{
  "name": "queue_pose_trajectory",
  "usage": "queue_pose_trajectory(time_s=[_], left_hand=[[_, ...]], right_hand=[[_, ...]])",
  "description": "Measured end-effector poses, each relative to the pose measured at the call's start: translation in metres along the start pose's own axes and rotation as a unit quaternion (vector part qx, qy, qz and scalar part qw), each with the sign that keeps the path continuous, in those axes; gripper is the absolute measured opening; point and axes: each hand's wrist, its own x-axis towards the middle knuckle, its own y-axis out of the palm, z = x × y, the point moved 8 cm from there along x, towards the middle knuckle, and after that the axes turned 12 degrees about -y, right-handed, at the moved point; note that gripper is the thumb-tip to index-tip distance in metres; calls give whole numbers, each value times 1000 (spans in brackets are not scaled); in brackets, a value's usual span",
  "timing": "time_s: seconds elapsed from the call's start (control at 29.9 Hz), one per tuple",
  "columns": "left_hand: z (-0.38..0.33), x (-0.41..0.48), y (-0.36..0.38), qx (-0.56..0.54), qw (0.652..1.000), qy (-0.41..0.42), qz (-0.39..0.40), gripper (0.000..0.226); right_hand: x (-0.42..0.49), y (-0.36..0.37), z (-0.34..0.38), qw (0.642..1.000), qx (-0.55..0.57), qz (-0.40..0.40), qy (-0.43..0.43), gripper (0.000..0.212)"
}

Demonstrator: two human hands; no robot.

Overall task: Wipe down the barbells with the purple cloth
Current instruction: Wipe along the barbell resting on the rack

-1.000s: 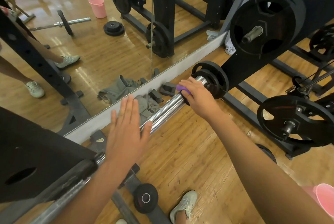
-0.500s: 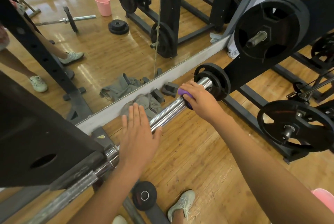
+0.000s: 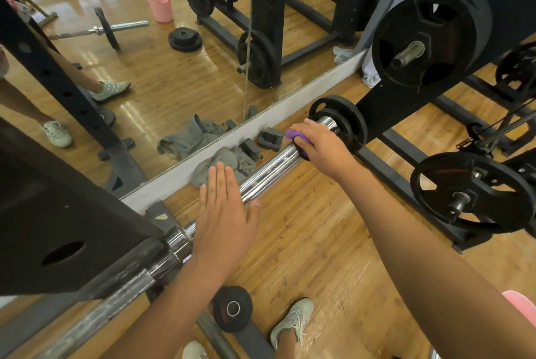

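The right hand is pressing the purple cloth around the barbell beside the plates, while the left hand is lying flat and empty, fingers outstretched, across bare chrome.

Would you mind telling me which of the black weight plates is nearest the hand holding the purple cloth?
The small plate loaded on the chrome barbell sleeve, right beside the right hand and purple cloth. The other plates hang on rack pegs farther right.

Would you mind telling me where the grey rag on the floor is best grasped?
Pinch the grey rag at its raised, crumpled middle, coming straight down from above. It lies bunched against the mirror's base, and the chrome barbell sleeve crosses in front, so a low approach from the near side looks blocked.
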Motion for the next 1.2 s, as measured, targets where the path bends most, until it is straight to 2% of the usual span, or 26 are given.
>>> queue_pose_trajectory(time_s=[0.1, 0.17, 0.27, 0.4, 0.54, 0.6, 0.77, 0.97, 1.1, 1.2], left_hand=[[4, 12, -2, -7, 999, -4, 42, 82], [6, 18, -2, 17, 999, 5, 47, 81], [7, 19, 2, 50, 998, 17, 44, 77], [10, 19, 6, 49, 997, -4, 62, 82], [10, 20, 6, 59, 996, -6, 64, 81], [9, 20, 6, 56, 996, -3, 67, 80], [8, 20, 5, 65, 995, -4, 74, 79], [10, 21, 4, 66, 995, -21, 70, 83], [10, 21, 4, 77, 995, -17, 65, 83], [8, 20, 4, 78, 995, -12, 62, 81]], right_hand=[[-3, 8, 11, 1000, -18, 13, -20, 38], [-7, 17, 15, 999, -14, 22, -47, 41], [-1, 12, 5, 999, -12, 26, -44, 39], [0, 9, 15, 999, -4, -29, -33, 33], [-9, 23, 28, 997, 0, -12, -76, 38], [-5, 16, 23, 998, 3, -5, -70, 38], [-4, 16, 27, 997, 2, -59, -41, 31], [-5, 24, 25, 998, 1, -14, -60, 37], [-1, 16, 29, 998, -6, -42, -41, 33], [-8, 30, 34, 997, -5, -30, -70, 36]])
